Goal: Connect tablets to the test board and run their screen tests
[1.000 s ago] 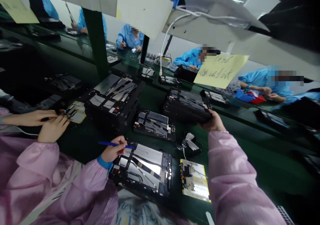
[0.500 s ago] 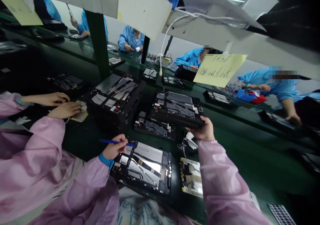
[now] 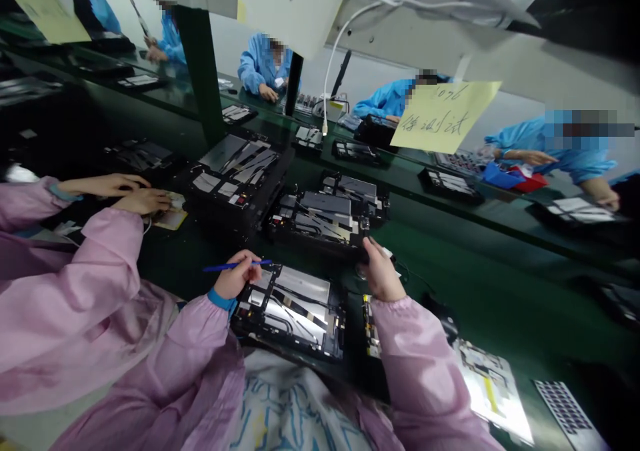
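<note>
My left hand (image 3: 238,275) is closed around a thin blue pen-like stick (image 3: 220,267). The stick's right end reaches over the far left corner of an opened tablet (image 3: 295,311) lying in front of me, its metal plates and dark cables bare. With my right hand (image 3: 383,274) I grip the right end of a second opened tablet (image 3: 320,216), just beyond the first. My thumb shows at its edge, while the fingers underneath are mostly hidden. Behind it is another opened tablet (image 3: 357,189), partly covered. A yellow-edged panel (image 3: 371,327) lies partly under my right forearm.
A tall stack of opened tablets (image 3: 240,171) stands to the left. Further left, a neighbour's hands (image 3: 143,201) work on a small yellowish panel (image 3: 173,214). A bright panel (image 3: 495,391) lies at right. A white cable (image 3: 326,97) hangs ahead; people in blue sit across the bench.
My right hand has moved left and nearer with its tablet, which now covers the lower one there. A tablet behind has come into view. My left hand still holds the blue stick.
</note>
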`<state>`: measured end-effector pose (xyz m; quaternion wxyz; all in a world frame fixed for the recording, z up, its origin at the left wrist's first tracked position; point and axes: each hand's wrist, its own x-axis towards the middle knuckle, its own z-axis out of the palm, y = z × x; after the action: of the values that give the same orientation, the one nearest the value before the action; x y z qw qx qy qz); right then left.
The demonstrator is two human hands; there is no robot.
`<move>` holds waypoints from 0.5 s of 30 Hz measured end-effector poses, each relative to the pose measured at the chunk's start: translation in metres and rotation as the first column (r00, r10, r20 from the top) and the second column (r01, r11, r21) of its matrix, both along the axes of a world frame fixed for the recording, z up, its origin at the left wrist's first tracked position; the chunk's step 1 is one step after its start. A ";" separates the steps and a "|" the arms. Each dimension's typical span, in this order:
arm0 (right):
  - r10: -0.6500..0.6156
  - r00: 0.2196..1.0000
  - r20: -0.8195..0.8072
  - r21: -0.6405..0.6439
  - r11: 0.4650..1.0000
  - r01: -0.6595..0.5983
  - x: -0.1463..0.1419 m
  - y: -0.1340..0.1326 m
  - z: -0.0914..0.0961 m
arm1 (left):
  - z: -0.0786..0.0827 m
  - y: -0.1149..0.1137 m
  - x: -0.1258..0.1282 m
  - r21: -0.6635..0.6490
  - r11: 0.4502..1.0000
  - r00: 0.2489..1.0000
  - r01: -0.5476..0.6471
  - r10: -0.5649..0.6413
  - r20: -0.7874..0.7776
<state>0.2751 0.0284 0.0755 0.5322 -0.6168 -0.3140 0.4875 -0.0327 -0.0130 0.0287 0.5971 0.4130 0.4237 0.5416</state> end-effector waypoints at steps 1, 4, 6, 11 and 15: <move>-0.018 0.995 0.095 0.039 0.999 0.014 0.003 -0.014 0.002 | 0.001 -0.004 -0.003 0.029 0.998 0.995 -0.056 0.058 -0.077; 0.079 0.830 0.552 0.062 0.989 -0.135 0.006 -0.068 -0.005 | 0.003 -0.019 -0.014 0.114 0.977 0.916 -0.178 0.207 -0.342; 0.268 0.680 0.683 -0.112 0.958 -0.265 0.000 -0.103 -0.020 | 0.000 -0.030 -0.020 0.069 0.982 0.884 -0.178 0.190 -0.428; 0.304 0.699 0.648 -0.158 0.951 -0.267 -0.027 -0.144 -0.058 | -0.014 -0.051 -0.012 -0.019 0.995 0.882 -0.093 0.074 -0.465; 0.197 0.927 0.320 -0.013 0.979 -0.203 -0.029 -0.147 -0.051 | -0.010 -0.059 0.007 0.075 0.985 0.910 -0.156 0.172 -0.377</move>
<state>0.2466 -0.1190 0.0241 0.4281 -0.6470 -0.4623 0.4294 -0.0256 -0.0722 0.0183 0.4465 0.4863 0.5533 0.5079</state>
